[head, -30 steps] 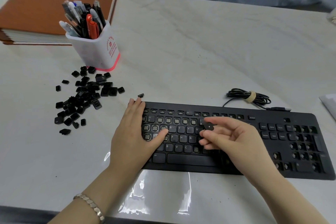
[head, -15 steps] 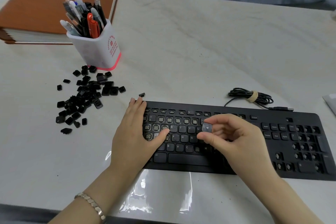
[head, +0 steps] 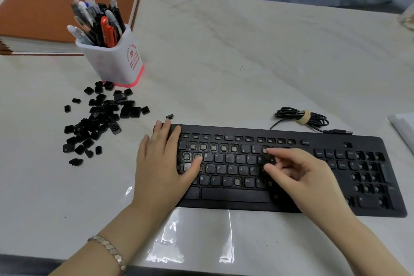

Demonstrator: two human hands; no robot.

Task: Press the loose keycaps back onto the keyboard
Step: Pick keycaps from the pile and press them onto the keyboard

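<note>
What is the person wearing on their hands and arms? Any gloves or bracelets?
No gloves, and no sleeves in view: both forearms are bare right to the picture's edge. The left hand has a silvery metal bracelet of small chunky links around its wrist. The right hand has nothing on its wrist. I can see no rings on either hand.
</note>
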